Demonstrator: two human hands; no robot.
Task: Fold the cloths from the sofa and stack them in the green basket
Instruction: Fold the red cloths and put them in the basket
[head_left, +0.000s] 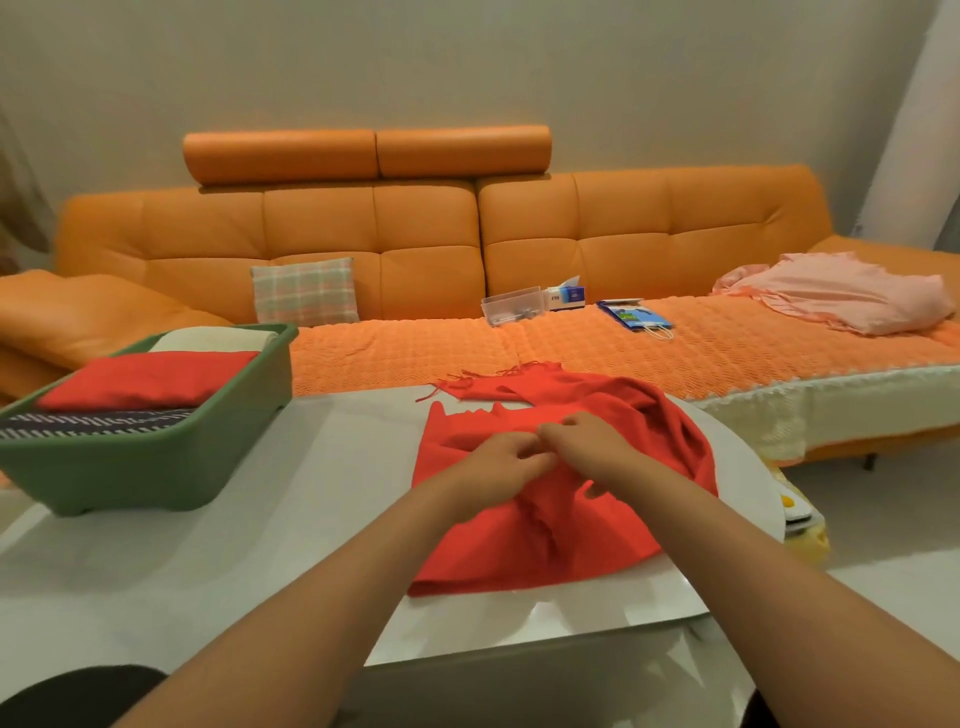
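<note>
A home living room — orange sofa (467, 244), checked cushion (305, 291), tissue box (567, 296) on the seat.

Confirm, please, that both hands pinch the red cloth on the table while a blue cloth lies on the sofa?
No: the head view shows a pink cloth on the sofa, not blue; the left hand and right hand do pinch the red cloth on the table.

Tissue box (566, 297), on the sofa (426, 228) seat: blue and white printed panel; characters blurred, not readable.
Blue bag (635, 315), lying flat on the seat just right of the tissue box: pale print on its face; too small to read.
Finding: no text, brand, number or sign is legible in this view.
</note>
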